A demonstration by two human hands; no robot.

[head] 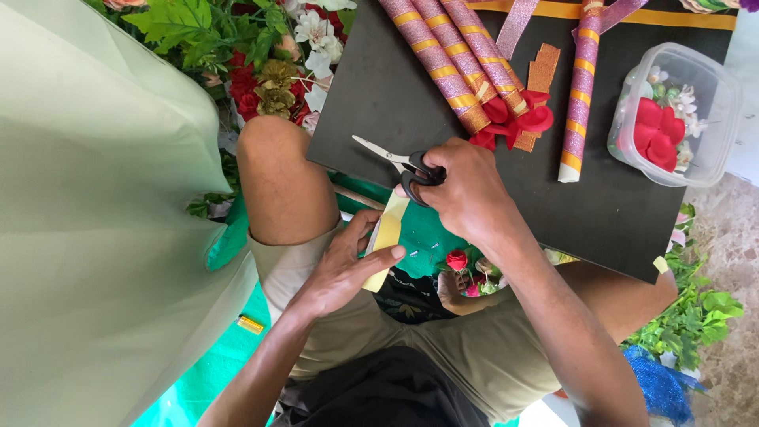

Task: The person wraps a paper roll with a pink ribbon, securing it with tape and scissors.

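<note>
Yellow paper strip [385, 241] runs lengthwise from the left hand [341, 269], which pinches its lower end, up toward the scissors [402, 163]; their open blades point up-left, the right hand [466, 190] closed through the handles. Right of them on the black board [609, 213], a clear plastic tub [678, 115] holds red and white flowers. Where blades meet paper is hard to make out.

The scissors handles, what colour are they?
Black. The scissors have black handles and silvery blades, held in the right hand; the head view shows them best.

A clear tub [715, 119] of red flowers sits beside glittery pink sticks [451, 55] on a black board [379, 87].
</note>
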